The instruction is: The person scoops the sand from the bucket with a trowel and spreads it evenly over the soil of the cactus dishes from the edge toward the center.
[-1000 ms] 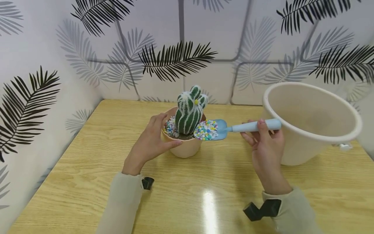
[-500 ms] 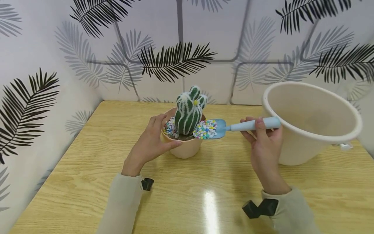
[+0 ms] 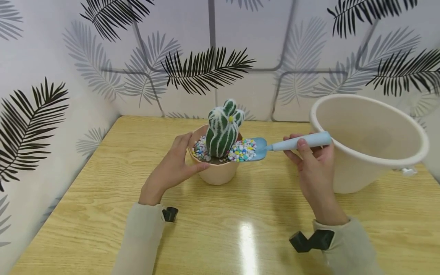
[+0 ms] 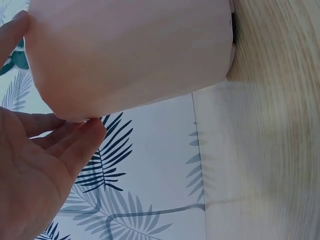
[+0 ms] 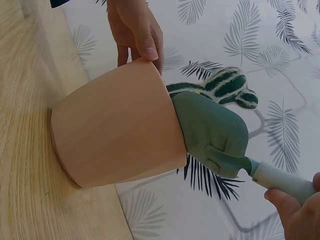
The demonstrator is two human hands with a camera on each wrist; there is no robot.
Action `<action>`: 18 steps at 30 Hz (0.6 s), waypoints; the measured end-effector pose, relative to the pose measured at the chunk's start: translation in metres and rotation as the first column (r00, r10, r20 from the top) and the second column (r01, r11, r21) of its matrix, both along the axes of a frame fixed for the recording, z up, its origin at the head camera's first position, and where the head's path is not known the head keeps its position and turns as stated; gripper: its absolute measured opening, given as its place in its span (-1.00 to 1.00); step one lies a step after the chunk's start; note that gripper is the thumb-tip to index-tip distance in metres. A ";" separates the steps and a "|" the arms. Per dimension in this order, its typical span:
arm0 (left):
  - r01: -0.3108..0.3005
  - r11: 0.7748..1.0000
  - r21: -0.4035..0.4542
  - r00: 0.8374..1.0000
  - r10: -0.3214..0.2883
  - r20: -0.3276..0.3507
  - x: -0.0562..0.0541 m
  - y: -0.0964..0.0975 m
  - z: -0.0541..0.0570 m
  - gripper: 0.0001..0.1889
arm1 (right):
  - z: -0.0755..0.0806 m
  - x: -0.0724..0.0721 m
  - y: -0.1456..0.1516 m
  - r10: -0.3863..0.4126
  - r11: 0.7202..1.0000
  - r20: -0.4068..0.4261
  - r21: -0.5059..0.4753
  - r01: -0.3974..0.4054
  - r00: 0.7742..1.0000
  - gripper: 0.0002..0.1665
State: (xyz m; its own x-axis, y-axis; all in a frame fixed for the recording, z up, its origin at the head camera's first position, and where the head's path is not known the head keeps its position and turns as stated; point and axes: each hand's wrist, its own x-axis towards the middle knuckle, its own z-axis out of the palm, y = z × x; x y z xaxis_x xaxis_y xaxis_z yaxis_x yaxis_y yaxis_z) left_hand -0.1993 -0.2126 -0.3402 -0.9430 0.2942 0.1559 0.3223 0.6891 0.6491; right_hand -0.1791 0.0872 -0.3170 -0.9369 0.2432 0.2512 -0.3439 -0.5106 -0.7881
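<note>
A cactus (image 3: 221, 133) with white fuzzy ribs stands in a peach flower pot (image 3: 217, 175), with coloured pebbles (image 3: 199, 149) over part of the soil. My left hand (image 3: 173, 168) holds the pot's left side at the rim, thumb in front and fingers further back. In the left wrist view, the fingertips (image 4: 92, 127) touch the pot's rim. My right hand (image 3: 314, 168) grips the pale blue handle of a garden trowel (image 3: 261, 147). More coloured pebbles lie on the trowel's blade, whose tip is over the pot's right rim. The right wrist view shows the blade's underside (image 5: 210, 130) against the rim.
A large cream bucket (image 3: 357, 175) stands on the right of the wooden table (image 3: 103, 183), close behind my right hand. Leaf-patterned cloth (image 3: 247, 91) rises behind and to the left of the table.
The trowel's handle has risen slightly, while its blade stays at the pot's rim with the pebbles on it. The left hand keeps its hold on the pot.
</note>
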 end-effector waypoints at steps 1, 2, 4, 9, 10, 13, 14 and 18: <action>0.004 1.000 0.013 1.000 -0.004 0.008 0.000 -0.001 0.000 0.01 | 0.001 0.000 0.000 -0.003 1.000 0.004 0.002 0.003 1.000 -0.75; 0.009 1.000 0.028 1.000 -0.010 0.016 -0.001 -0.001 -0.001 0.01 | 0.001 0.000 0.000 -0.004 1.000 0.008 0.003 0.004 1.000 -0.75; 0.024 0.998 0.061 0.999 -0.026 0.040 -0.003 -0.002 -0.003 0.02 | 0.002 0.000 0.000 -0.010 1.000 0.016 0.003 0.009 1.000 -0.74; 0.041 0.985 0.166 0.991 -0.061 0.116 -0.006 -0.004 -0.009 0.03 | 0.003 -0.001 0.002 -0.010 1.000 0.021 -0.006 0.010 1.000 -0.76; 0.042 0.983 0.180 0.990 -0.065 0.122 -0.006 -0.005 -0.009 0.03 | 0.004 -0.001 0.002 -0.005 1.000 0.016 -0.008 0.005 1.000 -0.77; 0.048 0.977 0.207 0.989 -0.075 0.127 -0.005 -0.006 -0.009 0.03 | 0.005 -0.002 0.003 0.000 1.000 0.009 -0.013 0.000 1.000 -0.78; 0.046 0.976 0.212 0.989 -0.075 0.130 -0.005 -0.007 -0.009 0.04 | 0.005 -0.002 0.003 0.001 1.000 0.007 -0.012 0.000 1.000 -0.78; 0.027 0.973 0.230 0.987 -0.063 0.150 -0.006 -0.010 -0.013 0.09 | 0.005 -0.002 0.004 -0.005 1.000 0.008 -0.007 0.005 1.000 -0.79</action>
State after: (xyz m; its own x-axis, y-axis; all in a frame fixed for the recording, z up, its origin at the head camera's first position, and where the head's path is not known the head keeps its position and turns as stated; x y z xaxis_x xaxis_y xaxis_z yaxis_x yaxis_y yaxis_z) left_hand -0.2057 -0.2230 -0.3529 -0.9475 0.3107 0.0763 0.2325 0.5051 0.8312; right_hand -0.1811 0.0907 -0.3123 -0.9377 0.2493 0.2422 -0.3401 -0.5144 -0.7873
